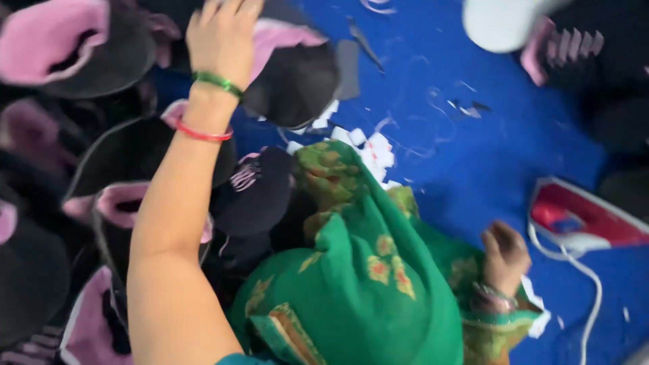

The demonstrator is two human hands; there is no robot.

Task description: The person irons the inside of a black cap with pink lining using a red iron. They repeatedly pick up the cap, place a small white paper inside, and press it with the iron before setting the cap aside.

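- starting nearest, green patterned cloth (pixel 365 270) drapes over the lap, and the right hand (pixel 503 253) rests at its right edge, fingers curled loosely, holding nothing that shows.
- just right of that hand, a red and white iron (pixel 581 220) lies on the blue worktop (pixel 487 149), its white cord trailing down.
- further out, the left arm stretches up and away; the left hand (pixel 223 34) presses on a black and pink shoe upper (pixel 294 71), fingers spread over its top edge, whether gripping i cannot tell.
- that upper lies directly under the left hand, well apart from the right.
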